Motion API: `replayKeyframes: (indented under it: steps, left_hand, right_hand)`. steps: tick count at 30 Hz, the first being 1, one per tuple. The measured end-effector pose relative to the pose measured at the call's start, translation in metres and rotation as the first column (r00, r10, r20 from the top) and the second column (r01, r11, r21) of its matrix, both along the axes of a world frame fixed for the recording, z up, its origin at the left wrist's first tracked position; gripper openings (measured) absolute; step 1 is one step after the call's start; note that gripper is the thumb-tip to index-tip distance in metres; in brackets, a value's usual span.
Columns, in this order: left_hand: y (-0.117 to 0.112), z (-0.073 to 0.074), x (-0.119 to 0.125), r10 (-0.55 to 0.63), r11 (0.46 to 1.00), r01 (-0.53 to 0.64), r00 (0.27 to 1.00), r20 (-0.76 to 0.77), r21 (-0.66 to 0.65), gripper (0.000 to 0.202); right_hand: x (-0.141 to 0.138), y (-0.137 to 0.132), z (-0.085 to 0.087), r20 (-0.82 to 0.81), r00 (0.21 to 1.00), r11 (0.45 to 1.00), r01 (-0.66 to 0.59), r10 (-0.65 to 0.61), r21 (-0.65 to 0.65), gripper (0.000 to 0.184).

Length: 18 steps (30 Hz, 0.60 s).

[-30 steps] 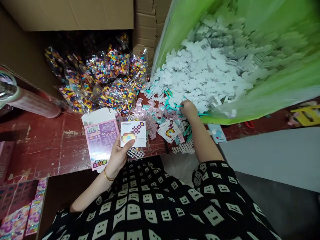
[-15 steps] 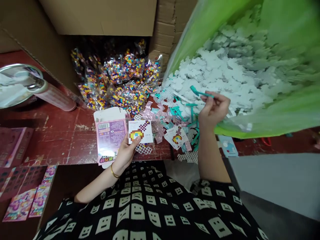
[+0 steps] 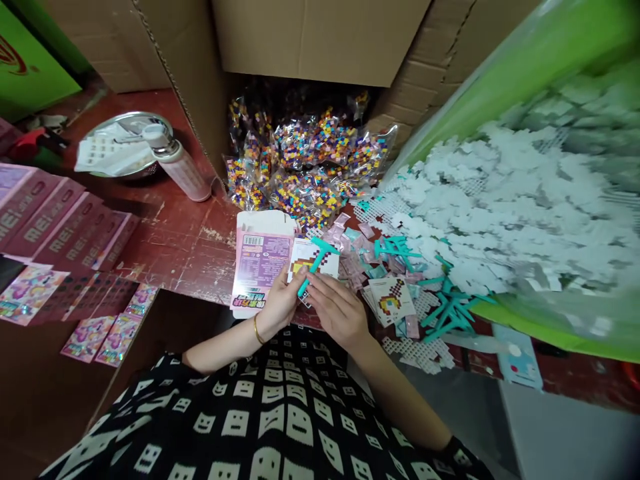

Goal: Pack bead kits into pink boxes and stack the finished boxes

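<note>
My left hand [image 3: 280,300] is closed on a small white card [image 3: 330,268] printed with a yellow and purple pixel pattern. Across the card lies a teal T-shaped plastic tool [image 3: 319,259], its crossbar pointing away from me. The fingers of my right hand [image 3: 343,312] close round the lower end of its handle, beside my left thumb. Part of a white grid piece shows under the handle; the fingers hide the rest. Just left of my hands, a pink and purple printed carton [image 3: 257,263] with an open flap lies on the red table.
Bags of coloured beads [image 3: 307,193] fill a cardboard box [image 3: 320,40] behind. White pegboards [image 3: 520,213] heap in a green bag [image 3: 560,340] at right. Teal tools [image 3: 453,310], pattern cards [image 3: 393,300] and small pink packets [image 3: 350,257] lie nearby. A spray bottle [image 3: 183,170] stands left.
My right hand has brought the teal tool from beside the green bag leftward and down onto the card in my left hand. The view has turned left.
</note>
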State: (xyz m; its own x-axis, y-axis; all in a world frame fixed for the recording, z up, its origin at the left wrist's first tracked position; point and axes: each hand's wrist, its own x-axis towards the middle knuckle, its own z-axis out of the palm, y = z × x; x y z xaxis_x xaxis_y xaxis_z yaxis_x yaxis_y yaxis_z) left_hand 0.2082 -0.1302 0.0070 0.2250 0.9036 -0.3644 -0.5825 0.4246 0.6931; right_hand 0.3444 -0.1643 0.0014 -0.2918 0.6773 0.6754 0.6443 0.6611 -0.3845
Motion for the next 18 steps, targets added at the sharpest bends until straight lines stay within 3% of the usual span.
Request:
replayKeyframes:
  steps: [4,8,10,12,14,15,17,18]
  left_hand:
    - [-0.002,-0.006,-0.007,-0.077,0.987,0.083,0.996,-0.053,0.137,0.053]
    - [0.002,-0.002,-0.019,-0.145,0.980,0.170,0.967,-0.210,0.103,0.052]
    - [0.006,0.004,-0.027,-0.178,0.970,0.215,0.947,-0.266,0.115,0.050]
    - [0.010,0.010,-0.037,-0.212,0.941,0.271,0.939,-0.271,0.202,0.048]
    - [0.015,0.014,-0.046,-0.257,0.893,0.334,0.929,-0.268,0.302,0.054]
    - [0.018,0.015,-0.051,-0.272,0.867,0.361,0.920,-0.281,0.344,0.058]
    - [0.024,0.015,-0.060,-0.251,0.827,0.380,0.909,-0.334,0.414,0.066]
    - [0.028,0.015,-0.065,-0.210,0.817,0.367,0.908,-0.363,0.444,0.067]
  right_hand:
    - [-0.004,0.002,0.007,-0.089,0.995,0.998,0.044,-0.048,-0.053,0.054]
    - [0.002,0.014,0.022,-0.144,0.989,0.985,-0.001,-0.024,-0.171,0.044]
    - [0.014,0.029,0.032,-0.221,0.963,0.969,0.102,-0.153,-0.226,0.037]
    - [0.026,0.048,0.040,-0.337,0.902,0.918,0.135,-0.269,-0.373,0.048]
    - [0.033,0.067,0.046,-0.448,0.865,0.790,-0.106,-0.226,-0.604,0.068]
    - [0.033,0.075,0.047,-0.510,0.844,0.676,-0.279,-0.166,-0.682,0.071]
    - [0.027,0.089,0.045,-0.609,0.786,0.462,-0.504,-0.105,-0.730,0.066]
    - [0.022,0.097,0.043,-0.643,0.758,0.417,-0.553,-0.106,-0.721,0.062]
